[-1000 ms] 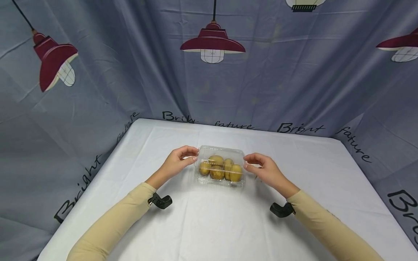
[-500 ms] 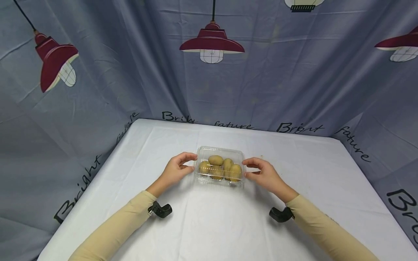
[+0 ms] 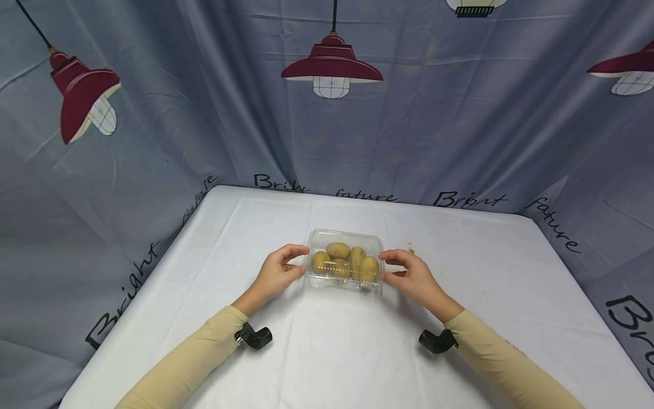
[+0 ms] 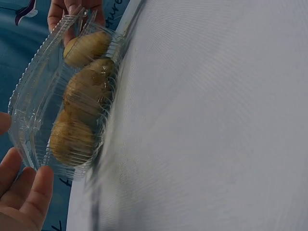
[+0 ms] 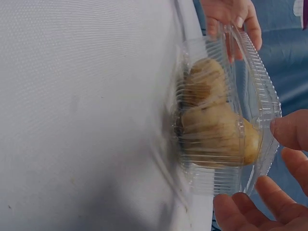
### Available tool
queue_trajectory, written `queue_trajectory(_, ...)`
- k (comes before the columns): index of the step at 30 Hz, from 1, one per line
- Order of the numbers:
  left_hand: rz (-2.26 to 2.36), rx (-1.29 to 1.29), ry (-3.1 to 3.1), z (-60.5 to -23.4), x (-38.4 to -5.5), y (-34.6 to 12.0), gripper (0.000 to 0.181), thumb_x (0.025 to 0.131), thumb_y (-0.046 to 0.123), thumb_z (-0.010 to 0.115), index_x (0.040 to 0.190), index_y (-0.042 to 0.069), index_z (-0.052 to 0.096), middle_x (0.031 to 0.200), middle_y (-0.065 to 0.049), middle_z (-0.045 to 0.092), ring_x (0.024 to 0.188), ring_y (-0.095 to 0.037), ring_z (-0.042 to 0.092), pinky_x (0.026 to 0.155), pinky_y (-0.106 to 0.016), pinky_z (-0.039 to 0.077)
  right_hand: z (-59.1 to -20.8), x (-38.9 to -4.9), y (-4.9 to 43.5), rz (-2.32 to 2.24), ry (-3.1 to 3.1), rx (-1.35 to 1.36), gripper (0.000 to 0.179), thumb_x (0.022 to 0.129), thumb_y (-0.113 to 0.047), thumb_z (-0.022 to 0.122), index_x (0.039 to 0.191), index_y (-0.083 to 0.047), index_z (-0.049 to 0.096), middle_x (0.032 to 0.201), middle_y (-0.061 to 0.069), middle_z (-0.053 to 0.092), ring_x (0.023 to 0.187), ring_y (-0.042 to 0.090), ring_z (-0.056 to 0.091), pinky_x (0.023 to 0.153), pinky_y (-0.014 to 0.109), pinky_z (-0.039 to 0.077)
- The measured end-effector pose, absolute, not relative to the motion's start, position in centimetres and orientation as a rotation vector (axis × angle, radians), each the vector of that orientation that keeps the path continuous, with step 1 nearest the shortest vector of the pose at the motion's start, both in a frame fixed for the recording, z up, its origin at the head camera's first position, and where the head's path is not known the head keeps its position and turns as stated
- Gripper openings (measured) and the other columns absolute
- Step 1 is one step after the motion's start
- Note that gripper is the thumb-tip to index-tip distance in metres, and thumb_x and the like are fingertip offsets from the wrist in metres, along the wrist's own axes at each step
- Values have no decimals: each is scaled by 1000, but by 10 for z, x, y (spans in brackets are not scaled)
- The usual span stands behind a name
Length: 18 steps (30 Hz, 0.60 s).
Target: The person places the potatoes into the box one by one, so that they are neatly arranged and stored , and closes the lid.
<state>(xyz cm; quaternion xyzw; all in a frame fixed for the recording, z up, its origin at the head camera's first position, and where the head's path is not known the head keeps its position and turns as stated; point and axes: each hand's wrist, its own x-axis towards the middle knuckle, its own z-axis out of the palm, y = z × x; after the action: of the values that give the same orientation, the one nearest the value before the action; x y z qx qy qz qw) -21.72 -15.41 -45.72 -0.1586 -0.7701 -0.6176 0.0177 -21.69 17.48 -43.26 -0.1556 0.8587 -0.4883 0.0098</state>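
Observation:
A clear plastic clamshell container [image 3: 345, 234] sits on the table, with several small potatoes [image 3: 338, 250] inside. From its left side my left hand [image 3: 276, 271] grips the lid's edge, thumb nearer me and fingers farther back. My right hand [image 3: 416, 278] does the same at the right side. Both wrist views show the ribbed lid rim [image 4: 30, 67] slanting away from the base, so the lid looks partly raised. The right thumb [image 5: 291, 129] touches the rim in the right wrist view. Finger contact with the base is hard to tell.
A white cloth covers the table [image 3: 327, 352]. Grey-blue curtains [image 3: 424, 130] with printed lamps and lettering stand behind and beside it. Small dark specks [image 3: 411, 249] lie on the cloth behind the right hand. A black wrist camera [image 3: 255, 336] hangs at each sleeve.
Both hands have shifted slightly toward me along the container's sides. The shiny lid edge over the potatoes has moved nearer its front. The container's base has stayed in place.

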Motion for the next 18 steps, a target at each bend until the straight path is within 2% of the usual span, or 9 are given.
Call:
queue_trajectory(14,-1940,-426,-2345,-470,-216,-149,38,86,-9,67,123,-6,65,132,-26,63,126,-43,58,83,-19,57,-442,-211,171,-1578,2713,-420,44,85,4,73,128,2,63,135,24,61,119,42,64,89,31,60)
queue_trajectory(18,-1975,-345,-2323,-470,-213,-147,41,84,-10,67,125,-7,63,133,-26,61,120,-39,61,83,-17,56,-443,-210,170,-1597,2672,-325,52,86,3,72,135,2,57,134,27,59,105,36,70,79,26,61)
